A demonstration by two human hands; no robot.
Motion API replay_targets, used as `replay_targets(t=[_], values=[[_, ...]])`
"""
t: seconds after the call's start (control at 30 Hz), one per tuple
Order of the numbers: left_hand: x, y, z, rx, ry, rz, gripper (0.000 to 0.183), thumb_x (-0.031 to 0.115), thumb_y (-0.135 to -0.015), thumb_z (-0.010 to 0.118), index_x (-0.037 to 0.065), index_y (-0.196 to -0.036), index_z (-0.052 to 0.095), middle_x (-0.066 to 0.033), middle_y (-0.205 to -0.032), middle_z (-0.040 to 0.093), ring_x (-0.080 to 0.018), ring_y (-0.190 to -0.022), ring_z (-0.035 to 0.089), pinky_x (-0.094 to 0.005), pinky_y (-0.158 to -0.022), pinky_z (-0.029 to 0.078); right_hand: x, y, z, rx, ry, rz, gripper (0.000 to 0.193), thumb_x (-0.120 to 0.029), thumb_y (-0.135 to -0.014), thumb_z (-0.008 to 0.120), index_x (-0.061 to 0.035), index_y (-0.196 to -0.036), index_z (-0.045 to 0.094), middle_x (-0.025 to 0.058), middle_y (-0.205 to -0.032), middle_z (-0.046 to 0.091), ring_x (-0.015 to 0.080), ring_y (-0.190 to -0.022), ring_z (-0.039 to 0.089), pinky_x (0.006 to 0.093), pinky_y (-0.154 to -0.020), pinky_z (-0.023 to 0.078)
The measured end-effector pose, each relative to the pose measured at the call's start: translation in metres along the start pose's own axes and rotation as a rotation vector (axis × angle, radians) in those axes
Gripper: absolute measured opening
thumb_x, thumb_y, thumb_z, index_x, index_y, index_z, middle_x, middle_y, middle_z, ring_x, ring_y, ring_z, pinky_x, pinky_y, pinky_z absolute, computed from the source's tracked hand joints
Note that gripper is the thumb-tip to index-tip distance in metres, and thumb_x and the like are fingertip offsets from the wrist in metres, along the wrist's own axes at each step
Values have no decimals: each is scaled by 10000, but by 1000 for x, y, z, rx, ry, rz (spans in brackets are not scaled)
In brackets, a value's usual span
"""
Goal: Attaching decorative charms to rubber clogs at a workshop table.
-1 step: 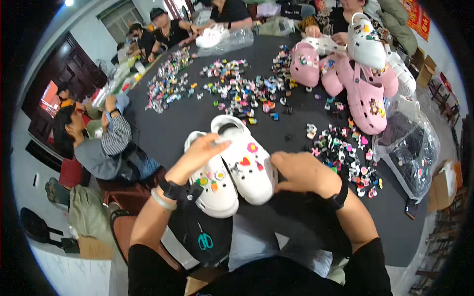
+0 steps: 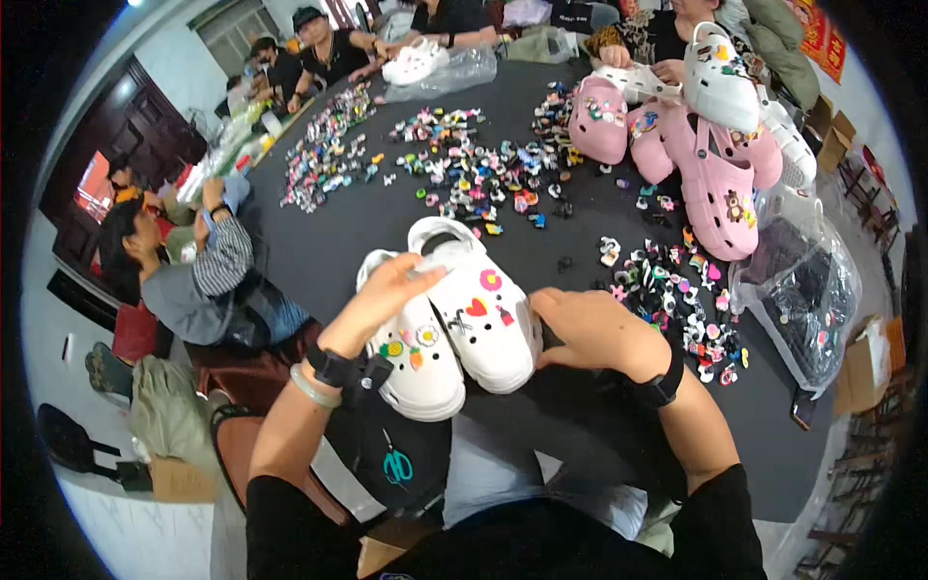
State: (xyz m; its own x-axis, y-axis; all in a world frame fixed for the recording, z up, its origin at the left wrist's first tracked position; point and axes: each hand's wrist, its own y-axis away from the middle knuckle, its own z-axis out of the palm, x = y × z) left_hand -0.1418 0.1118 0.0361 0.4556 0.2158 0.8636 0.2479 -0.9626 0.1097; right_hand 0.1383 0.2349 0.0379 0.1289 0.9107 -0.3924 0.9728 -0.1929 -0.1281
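A pair of white clogs rests side by side before me at the table's near edge, toes toward me. The left clog (image 2: 425, 382) carries fruit and flower charms; the right clog (image 2: 483, 338) has a pink flower, a red heart and other small charms. My left hand (image 2: 382, 300) is closed over the left clog, its fingertips reaching the right clog's opening; part of its grip is hidden. My right hand (image 2: 604, 333) curls against the outer side of the right clog, some fingers tucked out of sight.
Loose charms (image 2: 493, 179) lie in heaps across the dark table (image 2: 319, 261), with another pile (image 2: 677, 300) near my right hand. Pink clogs (image 2: 715, 198) and a white clog (image 2: 720, 82) stack at the right, beside a clear bag (image 2: 797, 280). Teal-handled scissors (image 2: 396, 466) lie near my left forearm. Co-workers sit around.
The view has shifted very slightly, and the clogs with both hands appear a little higher and further left. My hold on them looks the same.
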Motion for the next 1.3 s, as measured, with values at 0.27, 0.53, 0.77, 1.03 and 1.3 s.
replay_targets(t=[0.27, 0.53, 0.77, 1.03, 1.3], values=[[2, 13, 0, 50, 10, -86, 341, 208, -921, 633, 23, -1138, 446, -18, -784, 610, -45, -698, 553, -199, -587, 422, -1, -5, -2, -82, -17, 44, 529, -309, -727, 763, -21, -1052, 461, 144, -1008, 596, 352, -918, 604, 420, -735, 494], [17, 38, -31, -266, -212, 49, 268, 133, -934, 567, 55, -1117, 387, -71, -885, 641, -89, -844, 551, -287, -759, 454, -3, -8, -7, -135, -40, 101, 532, -328, -716, 774, -39, -1047, 474, 140, -982, 639, 327, -912, 626, 391, -739, 494], [14, 35, -33, -336, 15, 39, 331, 141, -973, 495, 58, -1271, 376, -99, -963, 635, -117, -891, 594, -293, -777, 475, -5, -7, -9, -104, -79, 95, 557, -427, -763, 725, 4, -1028, 494, 182, -947, 627, 373, -886, 623, 420, -741, 499], [-3, 19, -1, -164, 282, 254, 289, 72, -969, 483, 65, -1246, 401, -48, -1105, 540, -99, -957, 590, -261, -827, 479, -1, -2, -22, -85, -2, 201, 557, -428, -772, 724, -19, -1095, 528, 166, -992, 643, 331, -914, 644, 380, -759, 504], [12, 17, -4, -257, 36, 148, 348, 147, -970, 524, 40, -1260, 364, -59, -832, 603, -106, -809, 584, -271, -736, 471, -2, 0, -24, 97, 70, 123, 429, -359, -805, 688, -48, -1065, 548, 138, -922, 611, 331, -816, 628, 407, -681, 495]])
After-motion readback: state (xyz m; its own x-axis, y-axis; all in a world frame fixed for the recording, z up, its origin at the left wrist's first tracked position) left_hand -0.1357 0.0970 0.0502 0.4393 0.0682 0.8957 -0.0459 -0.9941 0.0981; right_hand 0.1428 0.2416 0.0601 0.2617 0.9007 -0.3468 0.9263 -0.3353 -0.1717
